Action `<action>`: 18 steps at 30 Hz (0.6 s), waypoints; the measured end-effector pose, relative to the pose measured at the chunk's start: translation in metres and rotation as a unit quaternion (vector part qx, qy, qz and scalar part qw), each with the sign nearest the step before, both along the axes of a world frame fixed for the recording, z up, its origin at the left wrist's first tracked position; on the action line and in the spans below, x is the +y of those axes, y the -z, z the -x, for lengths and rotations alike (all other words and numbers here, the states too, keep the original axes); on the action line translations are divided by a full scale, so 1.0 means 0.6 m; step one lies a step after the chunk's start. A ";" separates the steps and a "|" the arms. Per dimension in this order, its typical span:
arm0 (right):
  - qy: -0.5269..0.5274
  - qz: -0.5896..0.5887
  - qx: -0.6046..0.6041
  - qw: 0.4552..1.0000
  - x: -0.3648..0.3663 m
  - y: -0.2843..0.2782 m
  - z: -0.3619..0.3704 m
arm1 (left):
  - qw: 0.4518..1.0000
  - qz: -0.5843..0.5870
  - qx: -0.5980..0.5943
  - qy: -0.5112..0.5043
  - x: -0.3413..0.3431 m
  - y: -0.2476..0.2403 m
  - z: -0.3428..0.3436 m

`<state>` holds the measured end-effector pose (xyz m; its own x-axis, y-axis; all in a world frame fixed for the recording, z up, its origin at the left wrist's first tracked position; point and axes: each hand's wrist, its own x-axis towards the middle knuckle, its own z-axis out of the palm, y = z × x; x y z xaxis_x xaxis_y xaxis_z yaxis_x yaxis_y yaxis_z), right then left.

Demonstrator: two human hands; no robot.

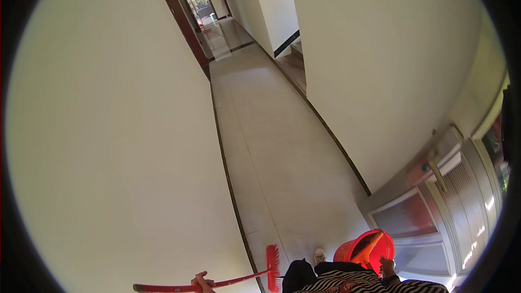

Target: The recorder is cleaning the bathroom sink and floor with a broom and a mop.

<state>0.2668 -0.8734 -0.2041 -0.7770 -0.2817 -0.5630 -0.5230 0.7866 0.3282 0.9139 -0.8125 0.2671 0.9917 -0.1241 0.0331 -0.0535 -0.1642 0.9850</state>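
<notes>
My left hand (203,282) is closed round the long red handle of a broom (273,269). The broom lies nearly level across the lower edge of the view, its red bristle head toward the middle, close to my body. My right hand (387,266) grips a red bucket (389,245) by its rim or handle; which one, I cannot tell. The bucket is tilted, its mouth facing up and to the right. Inside it shows an orange object (368,250) whose kind I cannot make out.
A pale tiled corridor (266,130) runs ahead between white walls edged with dark skirting. A brown door (182,16) stands far left, stairs (297,49) open on the right. A metal-framed door (429,217) with a handle is close on my right. My shoe (319,255) shows below.
</notes>
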 end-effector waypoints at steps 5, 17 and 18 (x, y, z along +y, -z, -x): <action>0.254 0.321 -0.374 0.832 -0.191 -0.380 -0.250 | 0.999 0.000 -0.043 0.020 -0.139 0.012 -0.055; 0.226 0.373 -0.302 0.848 -0.548 -0.406 -0.476 | 0.997 0.042 -0.023 0.059 -0.552 -0.001 -0.352; 0.226 0.403 -0.319 0.827 -0.576 -0.413 -0.494 | 0.995 0.042 -0.022 0.085 -0.592 -0.003 -0.377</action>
